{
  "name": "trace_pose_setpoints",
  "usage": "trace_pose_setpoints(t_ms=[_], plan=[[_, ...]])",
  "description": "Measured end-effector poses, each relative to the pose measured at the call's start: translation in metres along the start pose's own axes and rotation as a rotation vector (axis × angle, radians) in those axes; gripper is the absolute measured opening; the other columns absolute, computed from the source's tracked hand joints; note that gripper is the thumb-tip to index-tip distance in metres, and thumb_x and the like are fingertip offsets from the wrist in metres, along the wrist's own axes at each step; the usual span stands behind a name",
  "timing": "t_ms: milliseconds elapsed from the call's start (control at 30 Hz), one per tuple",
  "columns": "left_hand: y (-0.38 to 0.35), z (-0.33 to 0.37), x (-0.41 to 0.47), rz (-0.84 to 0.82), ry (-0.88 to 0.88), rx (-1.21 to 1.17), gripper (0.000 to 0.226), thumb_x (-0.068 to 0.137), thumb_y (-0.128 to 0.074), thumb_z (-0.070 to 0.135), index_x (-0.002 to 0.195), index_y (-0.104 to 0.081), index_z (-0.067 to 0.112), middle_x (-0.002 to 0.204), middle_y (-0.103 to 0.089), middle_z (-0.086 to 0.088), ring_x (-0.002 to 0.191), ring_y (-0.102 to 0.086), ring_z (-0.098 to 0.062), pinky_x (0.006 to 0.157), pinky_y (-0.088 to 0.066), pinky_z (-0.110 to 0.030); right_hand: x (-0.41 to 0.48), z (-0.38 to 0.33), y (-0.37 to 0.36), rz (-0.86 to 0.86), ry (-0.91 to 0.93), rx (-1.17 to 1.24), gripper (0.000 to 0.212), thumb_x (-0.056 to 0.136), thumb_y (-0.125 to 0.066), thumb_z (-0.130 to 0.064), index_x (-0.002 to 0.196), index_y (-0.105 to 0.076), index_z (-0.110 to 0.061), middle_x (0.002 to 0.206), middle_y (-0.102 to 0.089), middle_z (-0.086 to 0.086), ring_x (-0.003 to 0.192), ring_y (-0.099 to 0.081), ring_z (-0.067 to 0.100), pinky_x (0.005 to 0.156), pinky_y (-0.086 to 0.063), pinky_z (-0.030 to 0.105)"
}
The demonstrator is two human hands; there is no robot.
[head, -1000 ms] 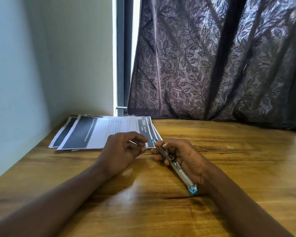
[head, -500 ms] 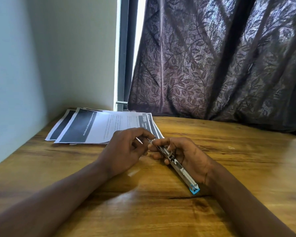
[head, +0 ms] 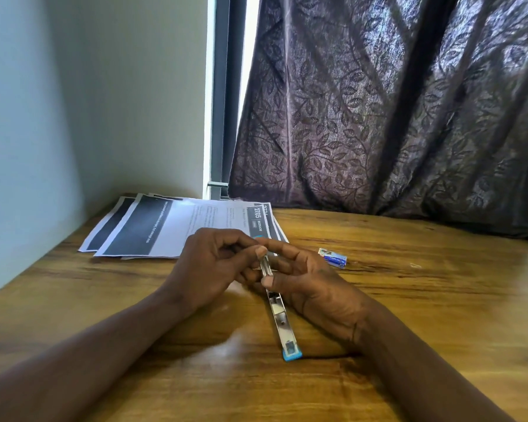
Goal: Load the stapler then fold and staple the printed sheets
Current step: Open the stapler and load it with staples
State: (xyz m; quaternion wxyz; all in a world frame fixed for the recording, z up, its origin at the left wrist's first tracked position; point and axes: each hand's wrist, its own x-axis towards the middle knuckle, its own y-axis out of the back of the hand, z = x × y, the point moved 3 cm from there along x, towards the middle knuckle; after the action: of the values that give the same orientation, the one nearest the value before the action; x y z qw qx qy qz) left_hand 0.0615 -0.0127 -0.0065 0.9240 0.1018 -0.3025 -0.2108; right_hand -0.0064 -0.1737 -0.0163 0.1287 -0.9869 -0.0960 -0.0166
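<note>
Loading step: at centre frame, the right hand [head: 313, 289] grips the open stapler [head: 279, 315], blue end on the tabletop [head: 439, 300]; the left hand [head: 214, 263] pinches its far tip. Next, likely seating staples squarely; sheets [head: 171, 226] lie upper left.

text: "2705" | on: top printed sheet [head: 177, 226], dark header (other print unreadable)

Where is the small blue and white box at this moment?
In the head view, the small blue and white box lies on the wooden table, just right of the right hand without touching it, and right of the printed sheets.
</note>
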Motion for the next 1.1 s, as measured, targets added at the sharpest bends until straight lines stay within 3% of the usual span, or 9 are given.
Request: trace_pose_setpoints(t_ms=[100,267,533,767,967,1100], plan=[[0.0025,-0.0037,0.0005,0.022,0.058,-0.062,0.008,0.091,-0.073,0.014,0.096,-0.077,0.009,0.077,-0.078,-0.009,0.068,-0.077,-0.025,0.065,-0.063,-0.035,-0.0026,-0.0002,-0.0043,0.008,0.006,-0.038,0.059,0.087,-0.058,0.021,0.138,-0.057,-0.010,0.135,-0.066,0.016,0.127,-0.062,0.030,0.109,-0.048,0.039],[0.0009,-0.0047,0.0011,-0.029,0.053,0.056,0.007,0.089,-0.076,0.019,0.094,-0.078,0.015,0.077,-0.079,-0.002,0.068,-0.077,-0.019,0.065,-0.063,-0.033,-0.0020,-0.0010,-0.0062,0.022,0.000,-0.099,0.066,0.083,-0.067,0.016,0.142,-0.054,-0.011,0.136,-0.066,0.010,0.127,-0.063,0.028,0.114,-0.044,0.048],[0.0019,-0.0037,0.0013,-0.035,0.040,0.167,0.003,0.090,-0.076,0.020,0.092,-0.077,0.018,0.074,-0.078,0.004,0.062,-0.075,-0.012,0.061,-0.061,-0.025,-0.0009,-0.0001,-0.0055,0.041,-0.015,-0.110,0.064,0.082,-0.072,0.012,0.140,-0.055,-0.009,0.133,-0.067,0.016,0.122,-0.065,0.034,0.112,-0.043,0.055],[0.0024,-0.0037,0.0022,-0.033,0.002,0.260,0.002,0.089,-0.078,0.024,0.089,-0.078,0.022,0.074,-0.077,0.008,0.065,-0.074,-0.006,0.060,-0.056,-0.018,-0.0044,-0.0034,-0.0079,0.065,0.005,-0.190,0.060,0.082,-0.073,0.012,0.137,-0.057,-0.007,0.128,-0.070,0.015,0.119,-0.067,0.032,0.109,-0.048,0.053],[0.0028,-0.0019,0.0022,-0.093,-0.035,0.347,0.003,0.089,-0.077,0.027,0.088,-0.077,0.024,0.074,-0.075,0.008,0.069,-0.071,-0.006,0.063,-0.060,-0.026,-0.0042,-0.0039,-0.0076,0.075,0.006,-0.240,0.062,0.081,-0.076,0.009,0.137,-0.057,-0.010,0.127,-0.070,0.017,0.118,-0.068,0.031,0.107,-0.050,0.053],[0.0038,0.0001,0.0031,-0.100,-0.091,0.427,0.004,0.089,-0.077,0.030,0.089,-0.076,0.027,0.073,-0.073,0.011,0.069,-0.070,-0.005,0.062,-0.057,-0.022,-0.0046,-0.0034,-0.0077,0.072,0.010,-0.268,0.061,0.081,-0.076,0.009,0.136,-0.058,-0.012,0.128,-0.070,0.015,0.118,-0.068,0.028,0.106,-0.051,0.053]])
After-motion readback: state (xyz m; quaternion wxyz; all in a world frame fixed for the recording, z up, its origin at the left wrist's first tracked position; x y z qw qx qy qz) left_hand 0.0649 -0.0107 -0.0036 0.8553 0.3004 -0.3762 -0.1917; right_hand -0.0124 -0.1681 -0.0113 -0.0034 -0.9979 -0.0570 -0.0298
